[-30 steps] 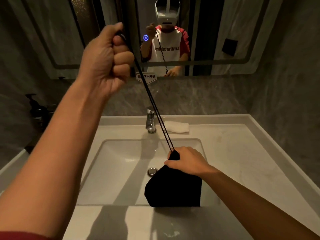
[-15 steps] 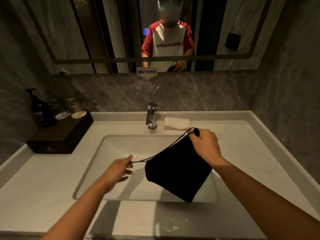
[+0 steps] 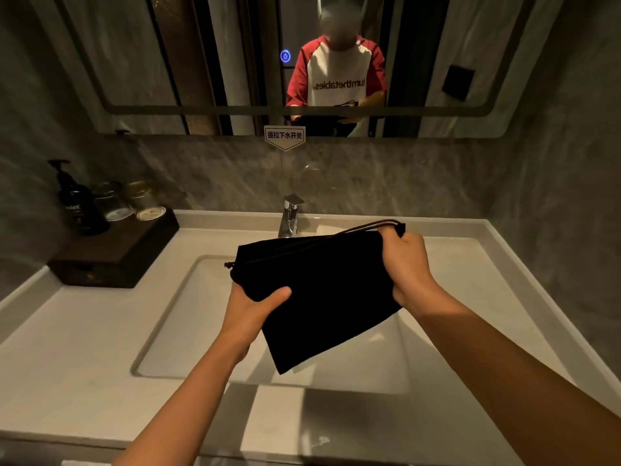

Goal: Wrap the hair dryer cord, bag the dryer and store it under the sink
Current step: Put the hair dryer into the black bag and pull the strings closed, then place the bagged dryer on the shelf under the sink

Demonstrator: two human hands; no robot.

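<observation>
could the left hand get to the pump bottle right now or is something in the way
Probably not yet. The path to the pump bottle looks free, with bare counter between, but the left hand is gripping the black bag together with the right hand and must let go first.

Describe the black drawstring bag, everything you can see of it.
The black drawstring bag is a soft, matte, fabric-looking pouch, held tilted above the sink basin, touching nothing else. The left hand pinches its left edge; the right hand grips its upper right corner. A dark cord loops out beside the right hand, and a knotted end hangs at the left. Contents not visible.
</observation>
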